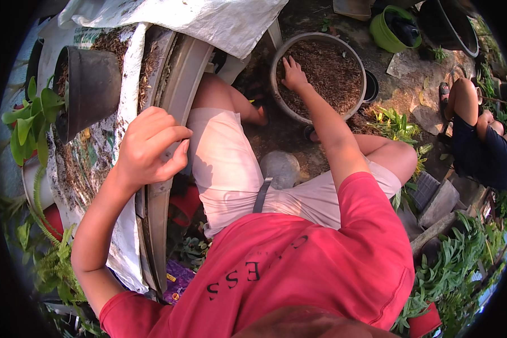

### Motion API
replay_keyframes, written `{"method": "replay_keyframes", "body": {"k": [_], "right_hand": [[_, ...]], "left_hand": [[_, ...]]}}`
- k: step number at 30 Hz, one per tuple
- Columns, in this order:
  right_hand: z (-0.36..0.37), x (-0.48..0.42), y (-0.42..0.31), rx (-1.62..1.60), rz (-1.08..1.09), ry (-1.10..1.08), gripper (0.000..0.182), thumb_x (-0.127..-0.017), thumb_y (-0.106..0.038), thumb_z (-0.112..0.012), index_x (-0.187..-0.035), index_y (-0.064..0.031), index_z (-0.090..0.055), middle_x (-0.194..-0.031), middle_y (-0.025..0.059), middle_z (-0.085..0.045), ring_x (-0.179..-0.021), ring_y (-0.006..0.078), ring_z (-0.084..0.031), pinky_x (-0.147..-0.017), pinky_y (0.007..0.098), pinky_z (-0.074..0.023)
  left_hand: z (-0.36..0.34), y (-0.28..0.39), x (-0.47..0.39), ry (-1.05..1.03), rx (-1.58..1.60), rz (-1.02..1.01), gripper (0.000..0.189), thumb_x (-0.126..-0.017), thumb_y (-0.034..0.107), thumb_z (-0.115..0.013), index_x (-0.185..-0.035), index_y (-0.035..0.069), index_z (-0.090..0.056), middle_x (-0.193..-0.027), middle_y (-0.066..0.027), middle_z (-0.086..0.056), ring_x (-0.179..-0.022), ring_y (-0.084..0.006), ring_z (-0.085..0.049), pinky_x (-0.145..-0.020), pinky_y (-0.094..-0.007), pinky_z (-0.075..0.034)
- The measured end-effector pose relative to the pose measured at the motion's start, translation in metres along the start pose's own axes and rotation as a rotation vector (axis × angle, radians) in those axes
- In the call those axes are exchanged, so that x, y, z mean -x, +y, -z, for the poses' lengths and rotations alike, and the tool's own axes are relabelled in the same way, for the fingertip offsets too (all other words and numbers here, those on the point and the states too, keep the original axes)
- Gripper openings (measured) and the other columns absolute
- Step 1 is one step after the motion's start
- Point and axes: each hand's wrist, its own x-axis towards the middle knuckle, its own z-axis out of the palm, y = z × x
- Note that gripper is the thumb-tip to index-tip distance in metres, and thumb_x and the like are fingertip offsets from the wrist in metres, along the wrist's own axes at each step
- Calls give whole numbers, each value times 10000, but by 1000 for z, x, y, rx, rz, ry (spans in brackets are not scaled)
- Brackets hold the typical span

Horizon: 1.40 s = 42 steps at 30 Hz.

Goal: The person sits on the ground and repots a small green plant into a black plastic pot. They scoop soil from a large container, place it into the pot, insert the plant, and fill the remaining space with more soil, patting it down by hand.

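My left hand (156,148) is raised beside the edge of a table on the left. Its fingers are loosely curled, with a gap between thumb and forefinger and nothing visible in it. A black plastic plant pot (94,86) with a broad-leaved plant (30,126) leans on its side close to that hand. Between my feet stands a round grey basin (360,99) filled with brown, fibrous potting mix (331,69). My right hand (294,75) reaches into the basin's left side, fingers spread and resting on the mix, gripping nothing visible.
A soil-strewn white sheet (129,84) covers the table. Beyond the basin are a green bucket (384,31) and a large dark tub (441,29). Cut leafy stems (395,124) lie right of the basin. Another person (477,143) sits at far right, near concrete blocks (439,205).
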Motion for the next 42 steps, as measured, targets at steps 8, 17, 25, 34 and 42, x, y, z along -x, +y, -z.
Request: {"method": "replay_keyframes", "body": {"k": [8,17,25,34,42], "right_hand": [[11,37,-3,262,111,-15,454,-787,-249,-671,-1209,-110,-576,-1253,108,-529,-1196,294,-492,-944,472,-433],[23,48,65,228,-146,-142,521,-861,-224,-663,-1343,-119,-494,-1380,169,-424,-1252,404,-424,-955,505,-475],[33,47,96,-321,-501,23,530,-881,-301,-664,-1315,-33,-522,-1226,207,-576,-1165,385,-545,-970,456,-463],[115,69,91,-1759,-936,-58,391,-987,-330,-505,-1296,-92,-506,-1301,130,-559,-1167,299,-531,-931,524,-464],[129,77,102,-1723,-918,70,328,-990,-268,-528,-1265,-91,-509,-1218,136,-577,-1036,305,-557,-709,493,-511]], "left_hand": [[-1,0,0,10,12,8,187,-614,-8,-691,-792,5,-636,-697,-99,-554,-629,-277,-545,-600,-366,-430],[1,2,-2,7,-4,-9,179,-626,-2,-687,-796,7,-634,-702,-104,-556,-642,-280,-553,-614,-370,-445],[-1,3,4,49,9,-19,181,-653,-16,-662,-831,-4,-635,-698,-115,-547,-637,-291,-519,-599,-371,-415],[-2,4,9,79,-27,-16,123,-712,7,-666,-829,19,-632,-712,-91,-583,-678,-273,-571,-650,-366,-459],[-2,7,15,111,-19,-30,84,-748,38,-667,-826,30,-637,-729,-90,-602,-695,-270,-590,-668,-368,-467]]}}
